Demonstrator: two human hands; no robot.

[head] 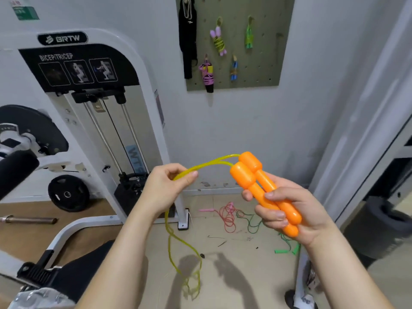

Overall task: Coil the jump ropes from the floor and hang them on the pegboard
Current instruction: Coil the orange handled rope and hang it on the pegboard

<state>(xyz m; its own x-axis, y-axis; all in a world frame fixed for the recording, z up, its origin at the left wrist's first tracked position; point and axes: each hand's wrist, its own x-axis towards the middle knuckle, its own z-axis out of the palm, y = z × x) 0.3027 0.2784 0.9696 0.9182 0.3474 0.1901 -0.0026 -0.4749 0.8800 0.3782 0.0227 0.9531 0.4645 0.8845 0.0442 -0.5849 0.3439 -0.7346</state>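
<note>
Pale tiled floor (256, 262) below, white wall (223, 130) ahead. On the wall is a grey-green pegboard (267, 54) dotted with small holes, and four wound rope bundles (218, 42) hang on it.

Your right hand (296, 210) wraps round two smooth, bulbous orange plastic handles (256, 181), side by side, fat ends up. A glossy, translucent yellow cord (211, 162) leaves both handles and arcs to your left hand (165, 188), which pinches it between thumb and fingertips. From there it drops in loose twists to the floor.

Past your hands, a thin pink rope (227, 216) and a green rope (282, 251) lie tangled on the tiles. White weight machine (89, 63) at left.
</note>
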